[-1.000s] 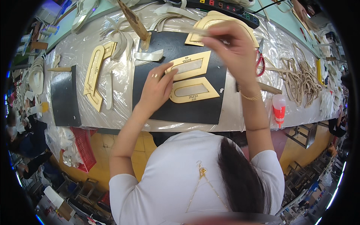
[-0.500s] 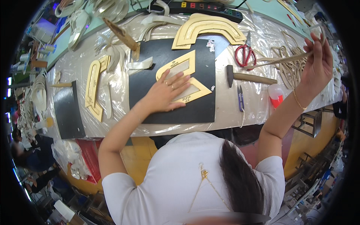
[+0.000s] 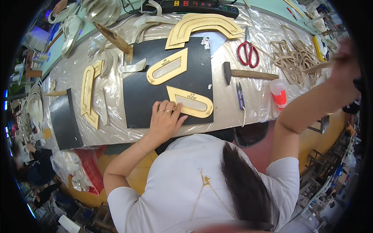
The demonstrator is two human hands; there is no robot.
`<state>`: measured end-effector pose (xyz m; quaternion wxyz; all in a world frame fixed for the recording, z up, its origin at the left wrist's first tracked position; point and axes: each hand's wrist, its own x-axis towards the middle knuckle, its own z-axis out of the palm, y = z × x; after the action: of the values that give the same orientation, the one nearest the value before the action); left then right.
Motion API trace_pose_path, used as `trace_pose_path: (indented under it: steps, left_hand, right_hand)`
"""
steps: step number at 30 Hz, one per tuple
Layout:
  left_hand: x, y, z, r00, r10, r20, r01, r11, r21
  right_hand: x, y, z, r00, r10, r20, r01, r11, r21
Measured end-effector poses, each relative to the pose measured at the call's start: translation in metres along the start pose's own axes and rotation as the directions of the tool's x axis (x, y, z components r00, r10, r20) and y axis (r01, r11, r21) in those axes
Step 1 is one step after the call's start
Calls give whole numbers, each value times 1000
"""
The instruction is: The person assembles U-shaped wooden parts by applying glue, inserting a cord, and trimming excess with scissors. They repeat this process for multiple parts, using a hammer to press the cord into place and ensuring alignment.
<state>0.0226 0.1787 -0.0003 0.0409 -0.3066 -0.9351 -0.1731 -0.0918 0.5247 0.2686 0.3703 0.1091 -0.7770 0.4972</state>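
Note:
On a black mat (image 3: 142, 105) lie two pale yellow card templates with grey-beige inserts. The upper template (image 3: 175, 73) lies apart from my hands. My left hand (image 3: 165, 118) is at the lower template (image 3: 200, 110), index fingertip touching its left side, fingers bent and thumb apart. Raised at the far right, my right hand (image 3: 345, 62) is blurred by motion. A beige cord (image 3: 320, 66) runs into it from a loose tangled pile.
Right of the mat are red-handled scissors (image 3: 248, 54), a hammer (image 3: 252, 74), blue snips (image 3: 240, 97) and a red-and-clear bottle (image 3: 278, 94). Behind lie arched templates (image 3: 202, 27) and a power strip (image 3: 190, 7). A wooden peg (image 3: 112, 37) stands upper left.
My left hand has slid back toward me, uncovering both templates. The lower template now points left, its rounded end right. My right hand has moved outward to the right with the cord.

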Motion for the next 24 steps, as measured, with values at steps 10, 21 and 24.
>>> trace_pose_path:
  steps: [10, 21, 24]
  left_hand:
    - [-28, -12, 10, 996, -27, -81, 14, 988, -153]
    - [-10, -5, -19, 852, -521, -46, 242, 469, -849]
    - [-3, -2, -32, 849, -528, -2, 234, 380, -895]
  right_hand:
    - [-254, 80, 140, 559, 403, 724, -657, 749, 90]
    - [-239, 60, 146, 406, 420, 812, -822, 556, 123]
    - [-237, 56, 145, 407, 398, 822, -786, 611, 94]
